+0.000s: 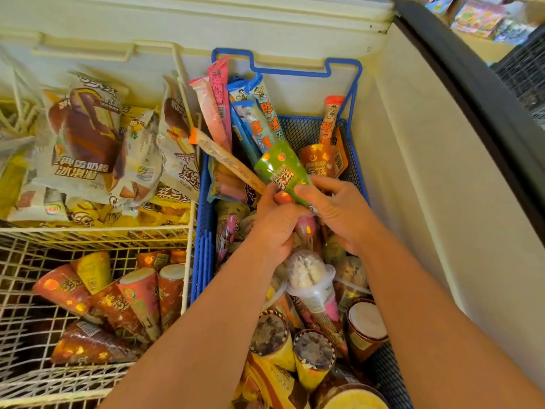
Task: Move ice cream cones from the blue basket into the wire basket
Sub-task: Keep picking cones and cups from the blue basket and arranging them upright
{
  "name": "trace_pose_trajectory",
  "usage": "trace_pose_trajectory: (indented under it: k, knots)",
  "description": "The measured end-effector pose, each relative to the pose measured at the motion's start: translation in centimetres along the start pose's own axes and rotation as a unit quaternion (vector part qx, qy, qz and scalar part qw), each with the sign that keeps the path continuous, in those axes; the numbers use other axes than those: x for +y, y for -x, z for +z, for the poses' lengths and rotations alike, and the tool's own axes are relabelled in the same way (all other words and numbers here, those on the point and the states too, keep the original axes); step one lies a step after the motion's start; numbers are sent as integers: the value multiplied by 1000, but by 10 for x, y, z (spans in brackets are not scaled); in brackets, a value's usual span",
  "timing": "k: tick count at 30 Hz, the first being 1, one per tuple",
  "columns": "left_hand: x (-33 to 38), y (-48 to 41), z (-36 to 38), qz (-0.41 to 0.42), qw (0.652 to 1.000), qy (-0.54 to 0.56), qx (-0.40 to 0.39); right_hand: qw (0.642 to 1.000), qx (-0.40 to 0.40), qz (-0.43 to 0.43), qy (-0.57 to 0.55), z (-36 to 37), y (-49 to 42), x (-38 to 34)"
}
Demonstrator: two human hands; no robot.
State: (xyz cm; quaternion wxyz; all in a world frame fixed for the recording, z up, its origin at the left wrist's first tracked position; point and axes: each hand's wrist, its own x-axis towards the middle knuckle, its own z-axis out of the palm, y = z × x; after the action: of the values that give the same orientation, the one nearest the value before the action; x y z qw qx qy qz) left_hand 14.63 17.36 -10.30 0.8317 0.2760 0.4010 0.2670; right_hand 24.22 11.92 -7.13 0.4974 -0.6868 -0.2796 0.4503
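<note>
Inside a chest freezer, the blue basket on the right is full of wrapped ice cream cones and long ice pops. The white wire basket at lower left holds several red and orange cones. Both my hands are over the middle of the blue basket. My left hand and my right hand together grip a green-wrapped cone, its wide end pointing away from me. A pink cone shows just under my hands; whether a hand holds it I cannot tell.
A second wire basket at upper left is piled with chocolate ice cream bar packets. A clear-domed cone and yellow cones stand near my forearms. The freezer wall and its dark rim bound the right side.
</note>
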Motion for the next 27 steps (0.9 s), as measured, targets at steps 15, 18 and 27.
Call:
trace_pose_trajectory:
  k: [15,18,27]
  knots:
    - [123,142,-36,239,955,-174,-14,966,-71,-162,-187,83,85,-87]
    - [132,180,-73,205,961,-182,19,948,-138,-134,-254,114,105,-72]
    - [133,227,-162,110,981,-147,69,940,-217,13,-264,184,132,-16]
